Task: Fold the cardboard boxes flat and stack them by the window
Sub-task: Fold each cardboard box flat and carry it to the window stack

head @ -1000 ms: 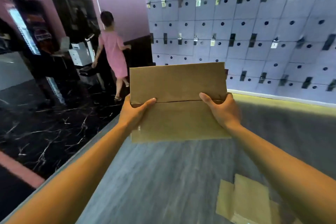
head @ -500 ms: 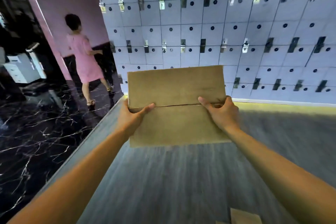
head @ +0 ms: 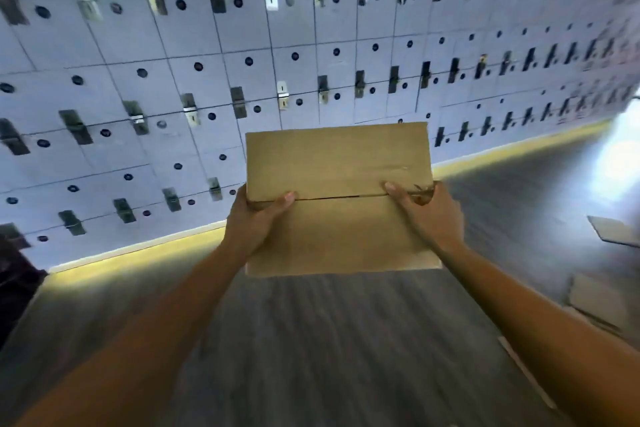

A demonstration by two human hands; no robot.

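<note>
Out in front at arm's length, the flattened cardboard box (head: 337,198) is held up off the floor by both hands. The left hand (head: 254,218) grips its left edge with the thumb laid across the front along the middle seam, and the right hand (head: 431,215) grips the right edge the same way, its thumb on the seam. The grip and the box's attitude match what they were a second ago. What has changed is the surroundings: the view has swung right, so the dark marble floor, the pink wall and the person walking away on the left are gone, and the wall of grey lockers (head: 207,80) now fills the far side. Bright light (head: 616,163) spills in at the far right, probably from the window. I judge the folding of this box done and the carry toward the stack under way.

As for containers, the box is collapsed and holds nothing visible. The locker doors all look closed, so their contents are hidden. On the grey floor at the right, more flat cardboard pieces (head: 613,230) lie near the light.
</note>
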